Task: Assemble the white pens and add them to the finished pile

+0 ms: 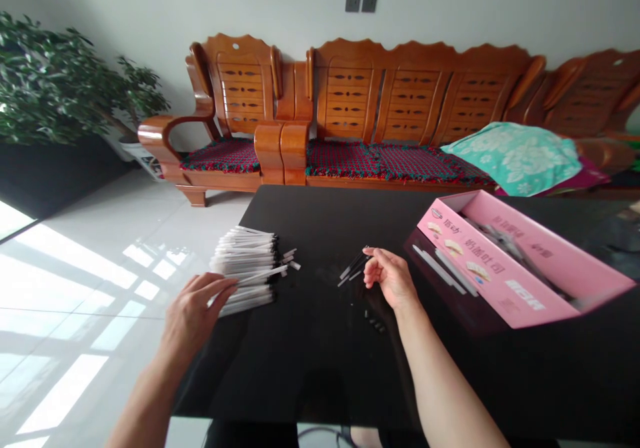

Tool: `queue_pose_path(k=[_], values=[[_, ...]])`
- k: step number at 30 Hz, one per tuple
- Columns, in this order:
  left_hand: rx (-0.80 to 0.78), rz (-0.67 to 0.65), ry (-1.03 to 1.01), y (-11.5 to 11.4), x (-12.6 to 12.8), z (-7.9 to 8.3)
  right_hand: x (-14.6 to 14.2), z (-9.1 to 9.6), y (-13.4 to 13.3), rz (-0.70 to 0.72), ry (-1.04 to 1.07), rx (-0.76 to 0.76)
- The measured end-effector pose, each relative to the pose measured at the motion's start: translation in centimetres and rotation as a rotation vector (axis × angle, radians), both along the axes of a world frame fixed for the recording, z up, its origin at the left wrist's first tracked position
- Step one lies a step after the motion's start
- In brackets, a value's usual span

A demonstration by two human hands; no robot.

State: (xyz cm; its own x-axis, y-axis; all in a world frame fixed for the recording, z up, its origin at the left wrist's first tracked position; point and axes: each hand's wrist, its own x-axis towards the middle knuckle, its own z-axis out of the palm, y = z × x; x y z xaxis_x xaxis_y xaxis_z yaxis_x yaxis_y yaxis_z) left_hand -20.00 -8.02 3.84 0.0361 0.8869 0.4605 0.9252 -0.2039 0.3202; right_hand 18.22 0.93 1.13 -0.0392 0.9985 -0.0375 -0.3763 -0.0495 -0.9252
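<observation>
My left hand (197, 305) is closed, thumb and fingers pinching a slim white pen barrel (265, 275) that points right. Beneath and beyond it lies a pile of white pens (245, 251) with black ends, lined up along the table's left edge. My right hand (387, 275) has curled fingers, thumb and index close together at the tips. Whatever they may pinch is too small to make out. Beside those fingertips are several thin dark refill-like sticks (353, 267) with pale ends. Small black pieces (375, 325) lie on the table just below the right hand.
A pink open box (493, 268) with grey contents stands on the black table (310, 368) at right. Loose white barrels (437, 268) lie before it, and short pale pieces (290, 258) beside the pile. A wooden sofa (350, 101) stands behind; plants (55, 81) are at left.
</observation>
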Motion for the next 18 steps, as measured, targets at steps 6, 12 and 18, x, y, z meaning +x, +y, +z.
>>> queue_pose_path(k=[6, 12, 18], values=[[-0.029, 0.038, 0.085, -1.4, -3.9, -1.9, 0.2, -0.1, 0.1, -0.015, -0.016, -0.001], [-0.030, 0.046, 0.106, -0.9, -4.3, -2.7, 1.2, -0.2, 0.6, -0.292, -0.061, 0.004], [-0.014, 0.057, 0.101, -1.1, -4.2, -2.6, 5.2, -0.8, 1.2, -0.656, -0.711, -0.059]])
